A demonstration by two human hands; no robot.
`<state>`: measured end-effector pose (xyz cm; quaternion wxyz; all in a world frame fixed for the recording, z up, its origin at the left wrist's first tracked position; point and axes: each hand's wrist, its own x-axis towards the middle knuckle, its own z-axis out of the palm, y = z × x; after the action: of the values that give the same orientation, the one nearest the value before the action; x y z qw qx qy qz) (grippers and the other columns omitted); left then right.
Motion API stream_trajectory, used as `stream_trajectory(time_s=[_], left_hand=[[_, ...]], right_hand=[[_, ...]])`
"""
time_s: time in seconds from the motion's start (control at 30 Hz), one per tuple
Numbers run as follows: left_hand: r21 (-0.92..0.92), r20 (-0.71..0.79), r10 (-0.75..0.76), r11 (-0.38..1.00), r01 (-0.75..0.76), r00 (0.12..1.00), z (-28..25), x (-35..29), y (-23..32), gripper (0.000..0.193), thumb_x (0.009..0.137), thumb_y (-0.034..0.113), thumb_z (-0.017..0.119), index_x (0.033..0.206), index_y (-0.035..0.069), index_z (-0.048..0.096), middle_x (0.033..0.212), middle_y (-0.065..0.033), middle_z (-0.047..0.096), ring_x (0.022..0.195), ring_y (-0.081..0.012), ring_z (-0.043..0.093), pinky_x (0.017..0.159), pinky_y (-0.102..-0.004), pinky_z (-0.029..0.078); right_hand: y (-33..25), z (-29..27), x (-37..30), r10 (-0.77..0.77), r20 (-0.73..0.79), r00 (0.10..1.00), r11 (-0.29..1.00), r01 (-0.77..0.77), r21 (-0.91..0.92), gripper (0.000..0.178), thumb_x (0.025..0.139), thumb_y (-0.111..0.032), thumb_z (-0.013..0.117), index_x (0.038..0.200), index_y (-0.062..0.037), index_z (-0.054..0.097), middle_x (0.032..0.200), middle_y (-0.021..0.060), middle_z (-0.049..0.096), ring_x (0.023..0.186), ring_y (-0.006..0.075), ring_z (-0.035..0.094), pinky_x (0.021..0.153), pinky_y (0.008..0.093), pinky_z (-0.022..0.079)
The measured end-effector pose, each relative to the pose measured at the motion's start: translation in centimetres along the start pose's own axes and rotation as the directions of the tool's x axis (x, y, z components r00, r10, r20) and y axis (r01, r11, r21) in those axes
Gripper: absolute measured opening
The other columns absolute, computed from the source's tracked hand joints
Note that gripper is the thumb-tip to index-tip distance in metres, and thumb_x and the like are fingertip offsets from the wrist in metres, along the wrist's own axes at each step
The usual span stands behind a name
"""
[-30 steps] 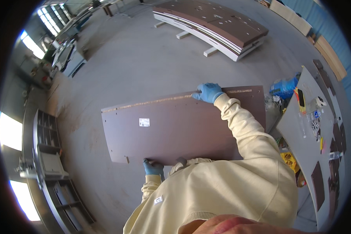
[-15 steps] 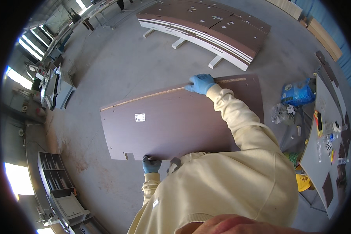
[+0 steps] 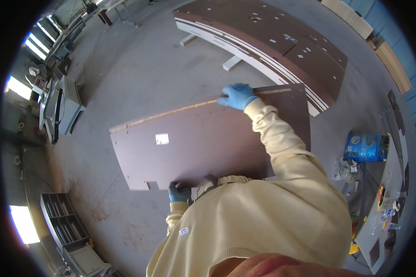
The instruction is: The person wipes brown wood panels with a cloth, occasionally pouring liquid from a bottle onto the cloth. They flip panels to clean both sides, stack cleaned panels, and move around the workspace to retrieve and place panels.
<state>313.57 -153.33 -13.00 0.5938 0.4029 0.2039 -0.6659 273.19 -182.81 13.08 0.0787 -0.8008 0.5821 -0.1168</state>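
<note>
- Brown panel [image 3: 208, 143]: smooth, wood-based board by its look, its face satin, with a soft sheen toward the left.
- Edge strip [image 3: 171, 111] along the panel's far side: rough, raw, like bare chipboard.
- Label [image 3: 162, 139]: flat white paper or film.
- Right glove [image 3: 239, 96] and left glove [image 3: 178, 194]: blue, matt.
- Sweatshirt [image 3: 263, 217]: soft, matt cloth; collar [image 3: 238, 253] in ribbed knit.
- Panel stack [image 3: 259, 34]: smooth brown faces, smooth white edges.
- Blue bag [image 3: 363, 147]: glossy, wrinkled plastic.
- Floor [image 3: 138, 69]: matt, concrete-like, dusty in patches.
</note>
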Motion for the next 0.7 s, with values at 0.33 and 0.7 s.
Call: stream_trajectory(time_s=[0.33, 0.7], left_hand=[[-0.092, 0.097, -0.103, 0.989, 0.112, 0.990, 31.4, 25.9, 14.2, 0.010, 0.094, 0.020, 0.066, 0.089, 0.010, 0.065, 0.084, -0.0016, 0.065, 0.075, -0.0199, 0.061, 0.073, -0.0357, 0.056], [-0.172, -0.099, 0.002, 0.985, -0.019, 0.995, 53.1, 48.7, 29.9, 0.012, 0.095, 0.024, 0.065, 0.092, 0.012, 0.063, 0.084, -0.0018, 0.061, 0.080, -0.0195, 0.059, 0.078, -0.0389, 0.055]], right_hand=[[9.5, 1.2, 30.5, 0.170, -0.133, 0.976, 0.985, -0.173, -0.015, 0.049, 0.089, -0.059, 0.067, 0.089, -0.0098, 0.073, 0.091, 0.0158, 0.075, 0.088, 0.0380, 0.071, 0.081, 0.0498, 0.056], [8.7, 3.3, 77.8, -0.031, 0.017, 0.999, 0.999, 0.032, -0.043, 0.045, 0.091, -0.054, 0.064, 0.091, -0.0112, 0.075, 0.097, 0.0139, 0.076, 0.092, 0.0356, 0.072, 0.084, 0.0495, 0.054]])
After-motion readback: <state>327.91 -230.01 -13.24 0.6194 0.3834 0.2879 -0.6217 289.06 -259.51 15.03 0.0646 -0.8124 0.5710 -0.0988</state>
